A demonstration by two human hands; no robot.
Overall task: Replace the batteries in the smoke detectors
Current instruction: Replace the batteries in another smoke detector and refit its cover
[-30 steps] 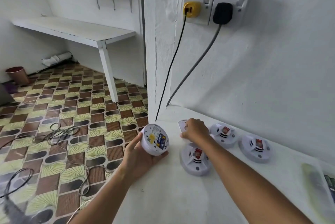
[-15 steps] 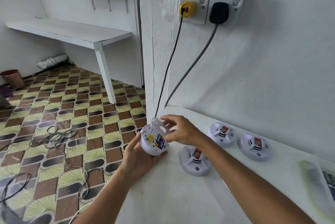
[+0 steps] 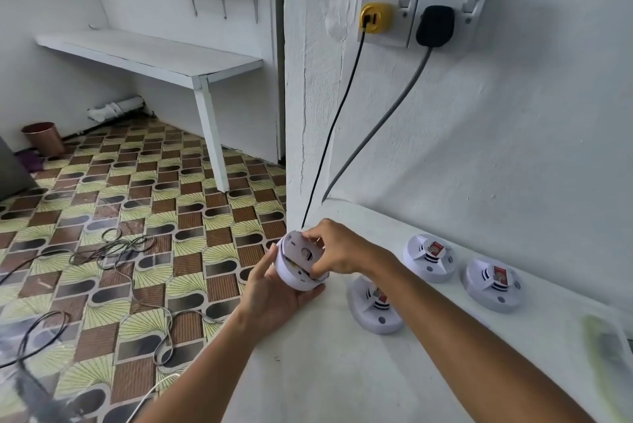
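Observation:
My left hand (image 3: 274, 296) grips a round white smoke detector (image 3: 294, 277) from below, just past the left edge of the white counter (image 3: 329, 371). My right hand (image 3: 337, 251) pinches the detector's white back cover (image 3: 301, 248) and holds it against the open back, tilted, so most of the battery bay is hidden. Three more white smoke detectors lie face up on the counter: one near my right wrist (image 3: 376, 309), one further back (image 3: 428, 256), one to its right (image 3: 491, 282).
Two wall sockets carry a yellow plug (image 3: 374, 18) and a black plug (image 3: 435, 25), whose cables run down behind the counter. Loose cables (image 3: 116, 248) lie on the patterned floor at left. A blurred flat object (image 3: 606, 350) sits at the counter's right edge.
My right hand lifted the back cover off the counter, carried it left and set it over the detector's open back, covering the battery label. The left hand kept holding the detector.

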